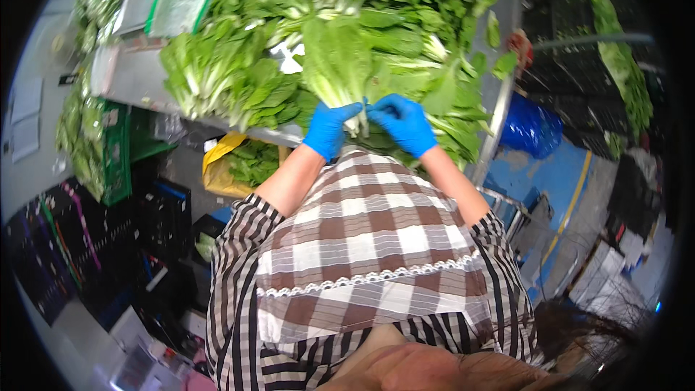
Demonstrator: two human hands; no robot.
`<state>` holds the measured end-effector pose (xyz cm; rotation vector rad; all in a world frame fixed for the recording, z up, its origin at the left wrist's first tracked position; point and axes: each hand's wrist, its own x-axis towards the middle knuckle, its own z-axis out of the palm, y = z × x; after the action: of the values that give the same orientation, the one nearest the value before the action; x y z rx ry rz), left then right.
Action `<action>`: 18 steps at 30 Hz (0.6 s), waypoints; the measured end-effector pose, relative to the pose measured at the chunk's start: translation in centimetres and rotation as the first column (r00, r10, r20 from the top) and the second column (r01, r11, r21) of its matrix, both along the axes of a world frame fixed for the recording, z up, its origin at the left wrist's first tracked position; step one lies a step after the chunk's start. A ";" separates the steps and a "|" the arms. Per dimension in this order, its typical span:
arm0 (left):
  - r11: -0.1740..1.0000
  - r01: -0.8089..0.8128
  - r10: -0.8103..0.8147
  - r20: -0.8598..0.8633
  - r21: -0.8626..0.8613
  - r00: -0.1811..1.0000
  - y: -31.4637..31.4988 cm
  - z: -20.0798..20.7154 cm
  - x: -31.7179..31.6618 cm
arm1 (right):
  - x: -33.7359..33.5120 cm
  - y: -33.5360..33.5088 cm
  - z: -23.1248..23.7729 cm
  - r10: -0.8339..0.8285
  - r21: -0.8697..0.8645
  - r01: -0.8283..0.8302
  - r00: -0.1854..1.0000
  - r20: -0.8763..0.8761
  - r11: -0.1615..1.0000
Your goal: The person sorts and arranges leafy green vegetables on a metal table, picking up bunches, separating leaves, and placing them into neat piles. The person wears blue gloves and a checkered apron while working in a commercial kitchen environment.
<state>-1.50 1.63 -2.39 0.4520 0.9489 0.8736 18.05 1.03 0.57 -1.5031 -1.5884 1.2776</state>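
A head of leafy greens [333, 58] with broad pale-green leaves and whitish stalks stands upright in front of me, its leaves pointing away. My left hand [330, 129], in a blue glove, is closed around its lower stalks. Just right of the stalk base, my right hand [402, 123], also blue-gloved, has thumb and fingers pinched together close to the left fingertips. Whatever sits in that pinch is too small to make out. Loose greens [449, 98] lie beyond and beside both hands, and a row of heads with white stalks [199, 83] rests to the left.
A metal table [499, 119] bears the heaped greens. At its far left is a green-and-white bag [183, 0]. Below left stand a yellow bag [223, 166] with greens and a green crate [116, 152]. Dark crates [572, 94] and a blue bin [532, 127] are at right.
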 end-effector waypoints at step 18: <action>0.902 0.431 0.198 -0.848 -0.039 -0.492 5.7 3.7 -23.8 | 5.5 2.7 -5.3 -0.192 -0.074 0.183 0.972 -0.135 0.980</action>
<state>-25.33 7.36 1.27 2.0093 2.4128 -0.0141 23.57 3.73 -4.70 -1.5241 -1.2957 1.3037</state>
